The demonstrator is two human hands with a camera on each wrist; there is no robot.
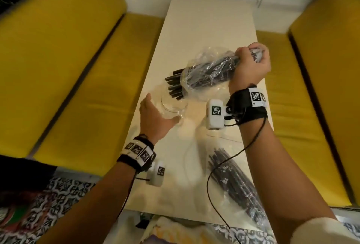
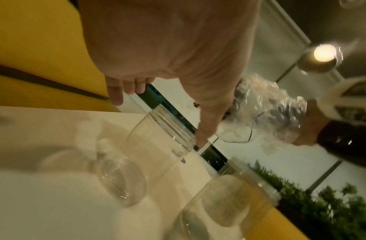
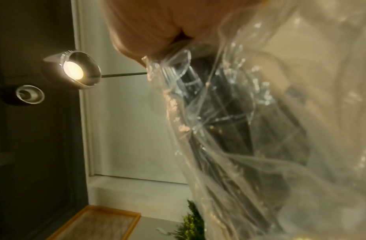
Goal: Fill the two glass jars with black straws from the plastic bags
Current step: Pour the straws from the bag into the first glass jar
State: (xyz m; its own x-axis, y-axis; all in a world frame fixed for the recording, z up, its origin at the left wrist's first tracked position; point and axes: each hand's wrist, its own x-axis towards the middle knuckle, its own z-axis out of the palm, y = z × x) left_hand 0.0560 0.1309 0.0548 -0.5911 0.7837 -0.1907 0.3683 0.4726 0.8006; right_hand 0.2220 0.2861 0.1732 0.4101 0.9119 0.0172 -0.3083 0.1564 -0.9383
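Nearest, below the right forearm, a second bag of straws lies flat, unopened as far as I can tell. Right hand fists the closed end of the plastic bag, tipped so black straws slide toward the glass jar. Left hand, fingers relaxed and spread, cups the jar's side, likely steadying it on the table.

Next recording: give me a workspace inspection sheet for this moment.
Surface: pale table, no spills seen.
Job's things: held bag of black straws tilted, straw ends poking out over empty glass jar; second jar empty; second bag lying near front edge.
Clutter: nothing seen.
Hands: left hand at the jar's side; right hand grips the bag's closed end.
Cables: black wrist cable crosses second bag.
Surroundings: yellow benches, window.
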